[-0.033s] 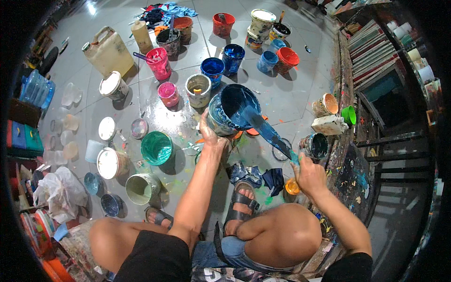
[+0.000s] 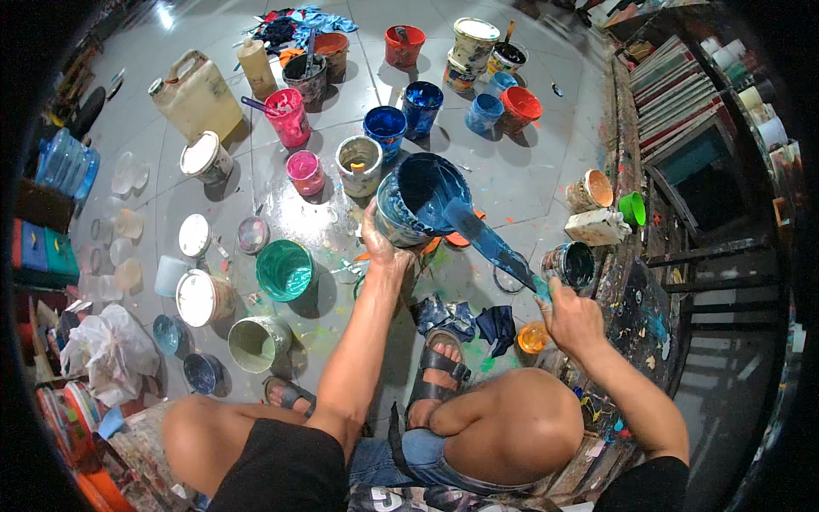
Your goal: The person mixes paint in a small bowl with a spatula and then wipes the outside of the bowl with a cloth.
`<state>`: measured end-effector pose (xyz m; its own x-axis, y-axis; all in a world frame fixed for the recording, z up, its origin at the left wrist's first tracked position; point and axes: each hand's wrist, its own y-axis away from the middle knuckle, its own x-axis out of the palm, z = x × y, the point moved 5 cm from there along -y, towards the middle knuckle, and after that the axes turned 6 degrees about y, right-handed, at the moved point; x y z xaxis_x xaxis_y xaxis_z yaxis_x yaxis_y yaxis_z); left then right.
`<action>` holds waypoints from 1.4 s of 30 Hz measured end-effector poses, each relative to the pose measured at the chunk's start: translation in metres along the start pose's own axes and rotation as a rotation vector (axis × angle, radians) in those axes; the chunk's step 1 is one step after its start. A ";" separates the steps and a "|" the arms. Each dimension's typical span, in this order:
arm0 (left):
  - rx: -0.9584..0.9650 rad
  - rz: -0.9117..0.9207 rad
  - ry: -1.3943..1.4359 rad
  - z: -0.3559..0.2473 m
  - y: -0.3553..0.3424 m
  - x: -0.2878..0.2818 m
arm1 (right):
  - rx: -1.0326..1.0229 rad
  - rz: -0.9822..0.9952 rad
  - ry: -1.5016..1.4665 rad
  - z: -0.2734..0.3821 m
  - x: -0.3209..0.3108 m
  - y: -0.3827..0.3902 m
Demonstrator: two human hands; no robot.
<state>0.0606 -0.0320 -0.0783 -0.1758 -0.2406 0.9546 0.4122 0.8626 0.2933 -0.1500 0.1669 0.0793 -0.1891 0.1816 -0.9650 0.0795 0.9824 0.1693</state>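
Note:
My left hand (image 2: 382,243) grips the side and base of a tilted bucket (image 2: 397,218) with dark blue paint inside, held up above the floor. My right hand (image 2: 570,311) is closed on the handle of a long blue-stained stirring blade (image 2: 490,243), whose broad end reaches over the bucket's right rim. Beyond the bucket are a cream paint pot (image 2: 358,175) and a blue pot (image 2: 384,128). A dark paint pot (image 2: 573,266) stands just beyond my right hand, and crumpled dark rags (image 2: 495,328) lie below the blade.
Many paint containers surround me, including a green pot (image 2: 283,271), a pink pot (image 2: 286,119) and a red pot (image 2: 520,107). A jerrycan (image 2: 192,102) stands back left, a white plastic bag (image 2: 111,350) at left. A paint-spattered wooden bench edge (image 2: 640,341) runs along my right.
My right hand and forearm have shifted slightly to the right along with the blade's handle. My left hand and the bucket are almost unchanged.

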 end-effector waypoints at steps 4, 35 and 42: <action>0.000 -0.008 0.020 0.005 0.002 0.009 | -0.055 0.024 0.123 -0.022 -0.028 0.009; -0.011 -0.011 -0.012 -0.006 -0.002 0.010 | 0.073 -0.081 -0.022 -0.039 -0.041 0.034; -0.077 -0.004 0.046 0.022 0.003 0.021 | 0.395 0.200 -1.531 0.026 0.031 0.002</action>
<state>0.0379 -0.0246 -0.0584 -0.1371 -0.2657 0.9543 0.4791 0.8254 0.2986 -0.1305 0.1730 0.0446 0.9542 -0.1530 -0.2572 0.2649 0.8320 0.4875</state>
